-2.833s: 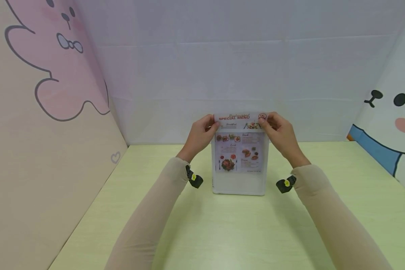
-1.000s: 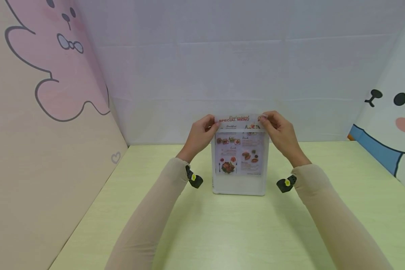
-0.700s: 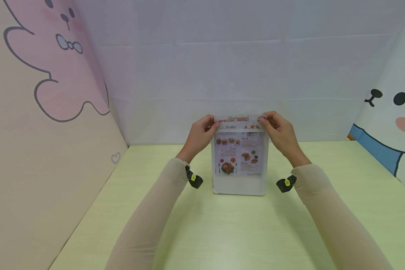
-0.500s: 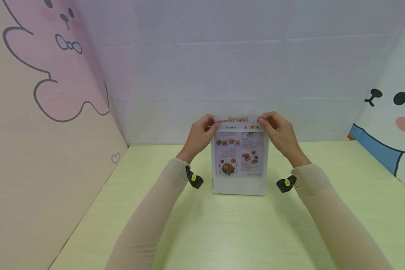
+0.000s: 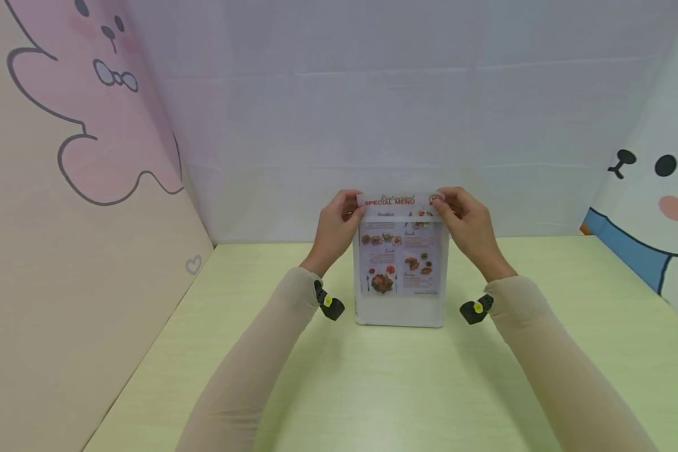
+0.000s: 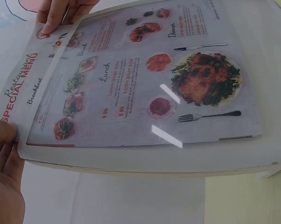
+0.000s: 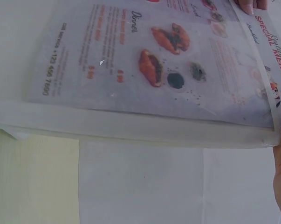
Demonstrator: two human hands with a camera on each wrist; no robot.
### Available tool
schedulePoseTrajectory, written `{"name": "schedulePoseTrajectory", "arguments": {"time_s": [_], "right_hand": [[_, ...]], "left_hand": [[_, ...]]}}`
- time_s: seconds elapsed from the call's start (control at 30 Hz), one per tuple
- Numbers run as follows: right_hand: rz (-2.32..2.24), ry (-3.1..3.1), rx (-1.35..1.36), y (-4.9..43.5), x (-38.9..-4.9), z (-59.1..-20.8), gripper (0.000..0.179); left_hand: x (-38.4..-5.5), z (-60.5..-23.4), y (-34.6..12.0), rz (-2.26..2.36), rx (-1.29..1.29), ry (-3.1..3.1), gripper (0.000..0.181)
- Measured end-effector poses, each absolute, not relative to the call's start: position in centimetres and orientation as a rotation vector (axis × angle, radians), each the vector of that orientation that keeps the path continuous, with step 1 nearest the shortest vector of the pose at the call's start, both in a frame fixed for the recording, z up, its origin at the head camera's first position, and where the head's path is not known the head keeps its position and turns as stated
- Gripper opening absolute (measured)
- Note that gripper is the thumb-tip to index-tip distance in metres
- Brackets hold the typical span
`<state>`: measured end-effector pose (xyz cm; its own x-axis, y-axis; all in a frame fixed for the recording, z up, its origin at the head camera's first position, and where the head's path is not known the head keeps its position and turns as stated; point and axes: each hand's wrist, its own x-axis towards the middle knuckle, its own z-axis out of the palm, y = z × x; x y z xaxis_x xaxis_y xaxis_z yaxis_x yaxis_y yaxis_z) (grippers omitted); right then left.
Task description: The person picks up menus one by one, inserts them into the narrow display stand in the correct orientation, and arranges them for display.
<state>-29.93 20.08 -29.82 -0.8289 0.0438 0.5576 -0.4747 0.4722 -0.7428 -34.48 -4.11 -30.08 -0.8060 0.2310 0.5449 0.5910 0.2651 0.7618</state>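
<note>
A printed restaurant menu sheet (image 5: 403, 251) sits most of the way inside a white-framed clear display stand (image 5: 401, 312), which is upright on the table. The sheet's title strip sticks out above the stand's top edge, and a white band shows under its bottom edge. My left hand (image 5: 336, 227) pinches the menu's upper left corner, thumb in front. At the upper right corner my right hand (image 5: 470, 225) pinches it the same way. In the left wrist view the menu (image 6: 145, 79) lies behind the clear front panel. The fingers behind the sheet are mostly hidden.
The pale wood-grain table (image 5: 395, 389) extends around the stand to both sides and the front. Behind it hangs a white cloth backdrop (image 5: 339, 119). Side panels carry a pink cartoon animal (image 5: 118, 144) and a white cartoon bear (image 5: 650, 207).
The menu has slid slightly down into the stand since the earliest frame. Lately it has hardly moved; my left wrist has shifted a little to the right. Both hands keep their pinch.
</note>
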Motion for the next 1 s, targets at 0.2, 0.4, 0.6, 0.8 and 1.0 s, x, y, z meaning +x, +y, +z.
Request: {"name": "schedulePoseTrajectory", "arguments": {"time_s": [0.2, 0.4, 0.6, 0.8, 1.0], "right_hand": [[1.358, -2.153, 0.355, 19.9, -30.0, -29.9, 0.028], [1.397, -2.091, 0.371, 19.1, -29.0, -28.9, 0.025], [1.432, -2.071, 0.349, 18.8, -28.2, -28.6, 0.024], [1.450, -2.103, 0.284, 19.1, -28.8, -29.4, 0.028], [1.449, -2.116, 0.238, 19.8, -29.9, -30.7, 0.030]], "left_hand": [[-34.3, -30.3, -4.0, -1.616, -0.757, -2.150, 0.029], [-34.3, -30.6, -4.0, -1.634, -0.786, -2.074, 0.034], [-34.4, -30.7, -4.0, -1.637, -0.757, -2.072, 0.031], [-34.2, -30.8, -4.0, -1.629, -0.748, -2.109, 0.029], [-34.1, -30.8, -4.0, -1.599, -0.735, -2.119, 0.026]]}}
